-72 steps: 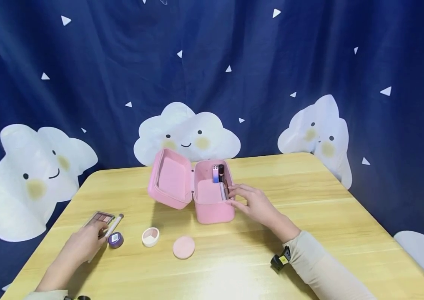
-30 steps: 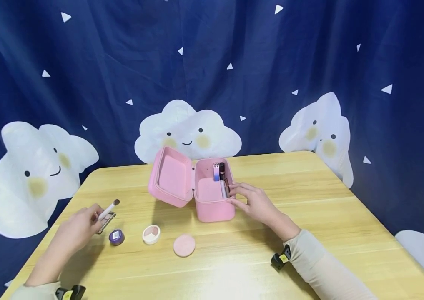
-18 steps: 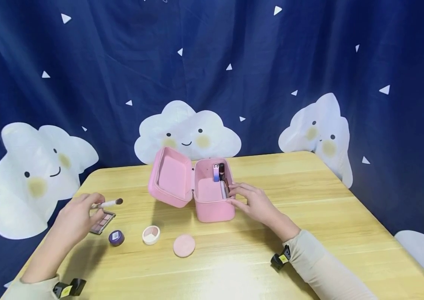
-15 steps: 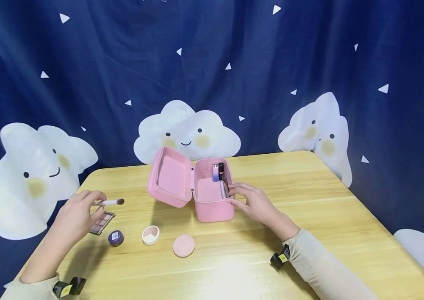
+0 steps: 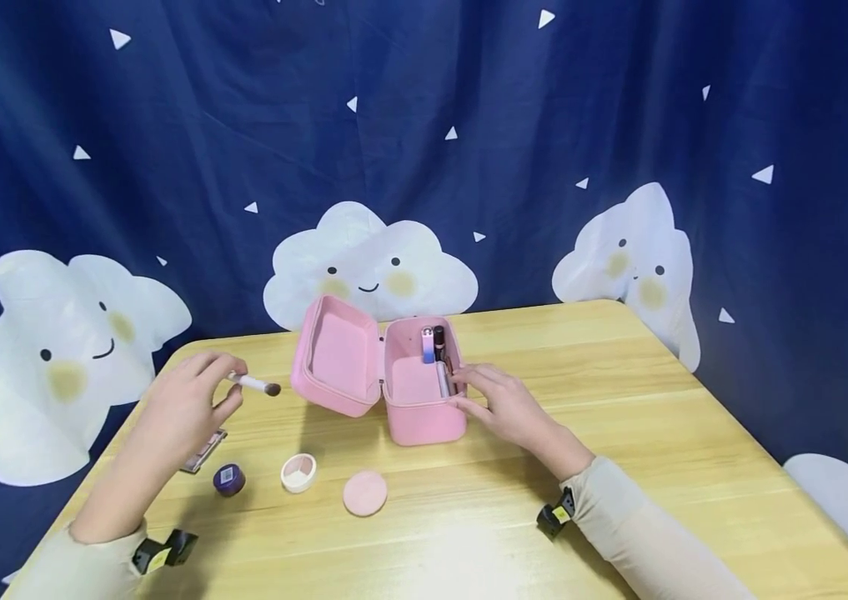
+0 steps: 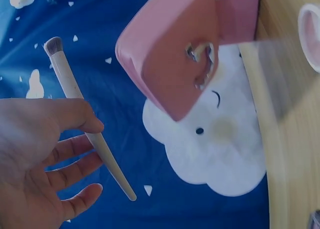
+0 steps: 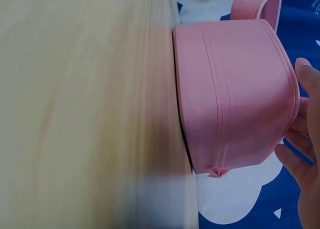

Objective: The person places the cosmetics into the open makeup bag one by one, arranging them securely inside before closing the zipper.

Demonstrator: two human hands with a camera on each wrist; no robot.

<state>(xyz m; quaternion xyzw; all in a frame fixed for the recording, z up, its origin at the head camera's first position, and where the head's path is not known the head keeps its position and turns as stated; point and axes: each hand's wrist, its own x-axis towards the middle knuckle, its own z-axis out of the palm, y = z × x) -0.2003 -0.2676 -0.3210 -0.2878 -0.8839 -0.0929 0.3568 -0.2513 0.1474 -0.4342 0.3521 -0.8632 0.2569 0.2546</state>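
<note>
My left hand pinches a white-handled makeup brush between thumb and fingers, raised above the table to the left of the pink makeup case. The dark bristles point toward the case's open lid. At the case's right side, my right hand grips the rim, its fingers reaching over the edge and partly hidden inside. Standing in the case are a blue-pink tube, a black tube, a pale tube and a brownish one behind it.
On the wooden table, an eyeshadow palette lies partly behind my left wrist. Near it are a purple jar, a round three-colour compact and a pink round puff. A blue curtain hangs behind.
My left hand has picked the brush up from beside the palette, turned it sideways and carried it up and right toward the case. The right hand stays at the rim.
</note>
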